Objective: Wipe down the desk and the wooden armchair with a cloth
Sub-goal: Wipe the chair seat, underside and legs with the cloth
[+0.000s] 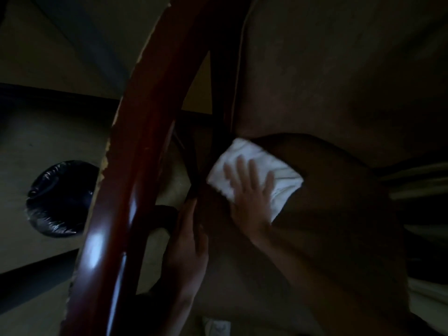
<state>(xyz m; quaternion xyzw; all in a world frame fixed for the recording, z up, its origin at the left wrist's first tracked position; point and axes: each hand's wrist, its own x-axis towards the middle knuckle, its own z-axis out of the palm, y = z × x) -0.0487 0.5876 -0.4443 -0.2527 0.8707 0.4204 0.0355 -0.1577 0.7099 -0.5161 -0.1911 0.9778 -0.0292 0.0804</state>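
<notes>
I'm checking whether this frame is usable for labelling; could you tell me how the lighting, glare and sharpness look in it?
Head view: very dim overall, with deep shadow across most of the frame; bright glare patches on the glossy wooden armrest; the white cloth is the brightest area; the right hand on it looks softly blurred, its fingers especially.

My right hand (249, 192) is blurred and covers the middle of the cloth (283, 170). The fingertips of my left hand (189, 243) are lost in shadow against the armchair (339, 81). Its armrest (135, 166) hides part of the bin (58, 200).
</notes>
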